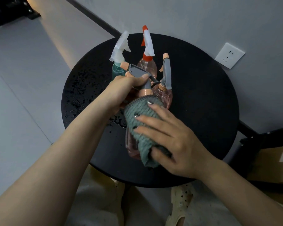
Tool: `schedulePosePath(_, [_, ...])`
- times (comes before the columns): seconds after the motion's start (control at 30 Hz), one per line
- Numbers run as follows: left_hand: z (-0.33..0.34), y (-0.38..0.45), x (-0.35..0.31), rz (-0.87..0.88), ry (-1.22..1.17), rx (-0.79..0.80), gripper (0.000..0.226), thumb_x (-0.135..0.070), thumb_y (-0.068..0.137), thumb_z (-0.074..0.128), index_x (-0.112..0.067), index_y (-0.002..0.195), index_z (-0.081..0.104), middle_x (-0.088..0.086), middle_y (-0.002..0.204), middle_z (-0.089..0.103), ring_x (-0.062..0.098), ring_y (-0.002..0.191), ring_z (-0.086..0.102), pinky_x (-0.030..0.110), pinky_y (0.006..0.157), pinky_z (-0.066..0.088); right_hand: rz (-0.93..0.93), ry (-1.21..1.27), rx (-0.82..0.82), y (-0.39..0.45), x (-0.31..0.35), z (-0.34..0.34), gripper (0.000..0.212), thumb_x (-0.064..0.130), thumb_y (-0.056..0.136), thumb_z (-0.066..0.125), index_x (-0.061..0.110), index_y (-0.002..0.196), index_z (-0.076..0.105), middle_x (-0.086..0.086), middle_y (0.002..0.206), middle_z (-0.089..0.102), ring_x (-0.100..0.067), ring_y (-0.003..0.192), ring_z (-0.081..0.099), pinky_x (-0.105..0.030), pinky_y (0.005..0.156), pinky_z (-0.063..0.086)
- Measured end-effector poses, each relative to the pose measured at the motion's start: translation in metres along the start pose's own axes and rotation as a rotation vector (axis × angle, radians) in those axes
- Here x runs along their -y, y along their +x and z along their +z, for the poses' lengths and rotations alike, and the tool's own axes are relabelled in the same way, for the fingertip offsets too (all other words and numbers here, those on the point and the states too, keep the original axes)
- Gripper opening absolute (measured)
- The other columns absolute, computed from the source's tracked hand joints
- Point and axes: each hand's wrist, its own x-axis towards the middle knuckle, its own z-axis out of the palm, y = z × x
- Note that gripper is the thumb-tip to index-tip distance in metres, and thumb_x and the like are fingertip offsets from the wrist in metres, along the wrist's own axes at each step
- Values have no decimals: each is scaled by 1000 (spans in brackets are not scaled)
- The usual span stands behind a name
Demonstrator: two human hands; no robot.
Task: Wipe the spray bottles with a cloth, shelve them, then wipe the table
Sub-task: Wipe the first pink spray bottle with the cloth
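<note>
My left hand (124, 88) grips the neck and grey trigger head of a pink spray bottle (131, 144), held tilted above the round black table (203, 111). A green-grey knitted cloth (140, 115) is wrapped over the bottle's body, and my right hand (173, 141) holds it there with fingers spread across the top and the thumb tucked under. Three more bottles stand at the table's far side: a teal one with a white trigger (119, 51), a pink one with a white and red trigger (148, 44), and a pink one with a grey trigger (167, 88).
Water droplets (78, 101) speckle the table's left part. A white wall socket (229, 55) sits to the right on the wall. A black frame with a cardboard box (271, 160) stands at the lower right. A dark unit (6, 10) fills the top left corner. My feet show under the table.
</note>
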Motion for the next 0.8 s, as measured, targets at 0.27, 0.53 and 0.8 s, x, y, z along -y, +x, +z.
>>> schedulePosePath(0.27, [-2, -3, -2, -4, 72, -7, 28, -40, 89, 57, -16, 75, 61, 2, 66, 63, 11, 49, 58, 16, 41, 42, -256, -194, 182, -2, 7, 0, 35, 25, 89, 51, 16, 121, 63, 0, 135, 55, -25, 137, 34, -44, 117, 18])
schedulePosePath(0.53, [6, 3, 2, -6, 50, -15, 24, -41, 81, 66, -17, 80, 64, 2, 78, 66, 19, 68, 62, 26, 58, 46, 164, 110, -30, 2, -6, -3, 42, 27, 95, 44, 15, 135, 49, 4, 145, 39, -17, 143, 24, -34, 115, 27])
schedulePosePath(0.8, [4, 0, 1, -18, 95, -6, 25, -41, 84, 64, -16, 83, 64, 0, 74, 66, 16, 62, 63, 24, 51, 48, 184, 93, -45, 1, -4, 1, 44, 30, 97, 40, 14, 137, 46, 3, 147, 39, -17, 144, 21, -31, 116, 25])
